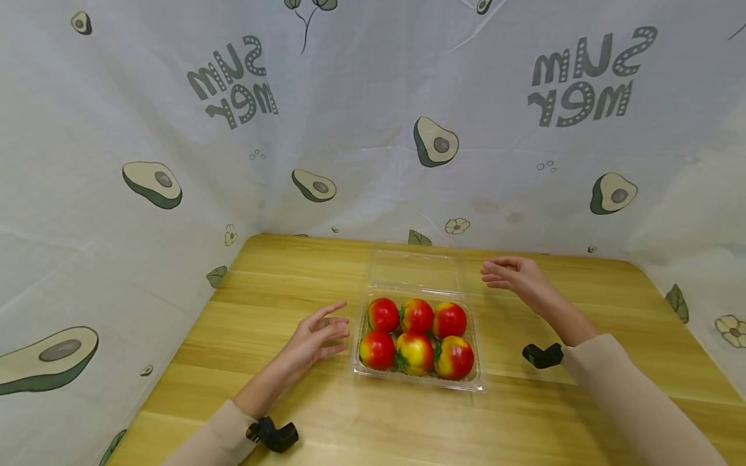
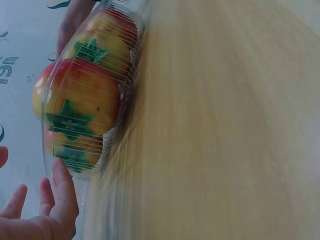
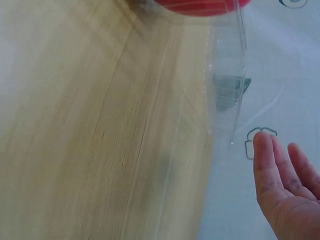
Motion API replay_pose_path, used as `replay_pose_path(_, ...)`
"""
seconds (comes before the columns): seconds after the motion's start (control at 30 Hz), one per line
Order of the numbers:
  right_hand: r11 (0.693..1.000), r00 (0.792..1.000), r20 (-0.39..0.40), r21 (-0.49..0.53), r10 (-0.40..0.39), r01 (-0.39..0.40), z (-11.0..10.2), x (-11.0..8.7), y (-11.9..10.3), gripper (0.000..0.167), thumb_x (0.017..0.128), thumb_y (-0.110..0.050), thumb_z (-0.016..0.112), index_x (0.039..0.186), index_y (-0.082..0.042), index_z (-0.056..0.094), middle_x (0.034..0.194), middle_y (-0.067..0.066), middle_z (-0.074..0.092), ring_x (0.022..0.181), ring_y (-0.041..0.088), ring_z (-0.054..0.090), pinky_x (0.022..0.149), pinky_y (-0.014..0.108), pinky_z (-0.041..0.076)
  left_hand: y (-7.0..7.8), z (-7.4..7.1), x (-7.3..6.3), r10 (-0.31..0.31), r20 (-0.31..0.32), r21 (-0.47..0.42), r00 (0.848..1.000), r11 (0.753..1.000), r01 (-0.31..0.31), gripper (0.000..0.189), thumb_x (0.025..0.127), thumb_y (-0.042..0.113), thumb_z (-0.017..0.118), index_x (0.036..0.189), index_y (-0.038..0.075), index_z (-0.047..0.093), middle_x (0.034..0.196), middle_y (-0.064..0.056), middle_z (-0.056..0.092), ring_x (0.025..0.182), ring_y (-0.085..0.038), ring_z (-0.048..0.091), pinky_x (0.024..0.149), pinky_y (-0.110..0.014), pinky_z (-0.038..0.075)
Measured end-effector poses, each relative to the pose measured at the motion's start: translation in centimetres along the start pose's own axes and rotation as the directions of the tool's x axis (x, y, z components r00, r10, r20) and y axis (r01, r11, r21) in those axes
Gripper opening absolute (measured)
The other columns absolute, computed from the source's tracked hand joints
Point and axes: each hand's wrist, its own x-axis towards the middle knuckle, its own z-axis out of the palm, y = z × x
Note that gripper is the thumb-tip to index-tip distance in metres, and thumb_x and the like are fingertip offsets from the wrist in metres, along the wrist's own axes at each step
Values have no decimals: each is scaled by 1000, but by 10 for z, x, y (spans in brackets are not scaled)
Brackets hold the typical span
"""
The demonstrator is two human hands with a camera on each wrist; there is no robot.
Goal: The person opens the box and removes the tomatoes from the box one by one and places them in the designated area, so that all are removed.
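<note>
A clear plastic clamshell box (image 1: 419,383) lies on the table with its transparent lid (image 1: 416,268) folded open toward the back. Inside, in two rows of three, sit red-and-yellow tomatoes (image 1: 414,354) with green star-shaped leaves. My left hand (image 1: 315,338) hovers just beside the box's left side, fingers loosely extended and holding nothing. In the left wrist view its fingertips (image 2: 62,172) appear close to the box wall; contact is hard to tell. To the right of the lid, my right hand (image 1: 515,275) is raised with relaxed fingers, apart from the lid and holding nothing.
The wooden table (image 1: 280,265) meets a white cloth (image 1: 361,116) printed with avocados and lettering at the back and sides. Black wrist devices (image 1: 272,435) are worn at both sleeves.
</note>
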Motion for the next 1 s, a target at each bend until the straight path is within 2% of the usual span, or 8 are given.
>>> replay_pose_path(0.2, 998, 999, -26, -43, -35, 33, 4, -15, -5, 65, 102, -36, 57, 141, 14, 40, 135, 35, 49, 109, 25, 66, 94, 35, 53, 1, 1, 6, 10, 19, 3, 1000, 1000, -10, 61, 102, 12, 58, 156, 7, 31, 143, -30, 41, 113, -29, 58, 97, -48, 51)
replay_pose_path(0.37, 996, 997, -46, -71, -57, 53, 9, -26, -7, 61, 101, -35, 59, 137, 13, 45, 131, 32, 54, 104, 18, 68, 91, 33, 55, 0, 2, 12, 13, 24, 16, 1000, 1000, -13, 60, 101, 12, 59, 155, 8, 34, 142, -29, 43, 115, -33, 56, 97, -48, 51)
replay_pose_path(0.43, 995, 996, -51, -70, -75, 71, 11, -30, -8, 58, 101, -32, 61, 135, 13, 47, 128, 30, 58, 100, 14, 69, 89, 32, 55, -1, 2, 14, 16, 27, 20, 1000, 1000, -16, 60, 101, 12, 59, 155, 8, 34, 141, -28, 44, 115, -32, 57, 97, -49, 51)
replay_pose_path(0.63, 992, 991, -46, -25, -126, 124, 17, -40, -9, 52, 101, -21, 62, 133, 17, 48, 117, 18, 67, 95, 11, 69, 86, 29, 57, -3, 5, 20, 24, 30, 35, 999, 999, -25, 59, 101, 13, 60, 154, 9, 36, 135, -23, 47, 111, -28, 59, 96, -49, 51)
replay_pose_path(0.9, 988, 989, -7, -27, -151, 151, 28, -58, -12, 48, 99, -18, 64, 131, 16, 52, 121, 27, 64, 100, 21, 69, 88, 32, 56, -3, 8, 25, 21, 29, 60, 999, 998, -23, 59, 99, 14, 63, 153, 11, 39, 133, -21, 48, 111, -26, 59, 95, -47, 52)
replay_pose_path(1.0, 990, 990, 6, -29, -138, 138, 34, -63, -12, 49, 98, -20, 66, 131, 14, 53, 122, 29, 62, 103, 24, 68, 89, 27, 55, -3, 8, 26, 19, 25, 72, 1000, 997, -21, 58, 99, 13, 64, 152, 12, 41, 134, -21, 48, 113, -26, 59, 94, -46, 53)
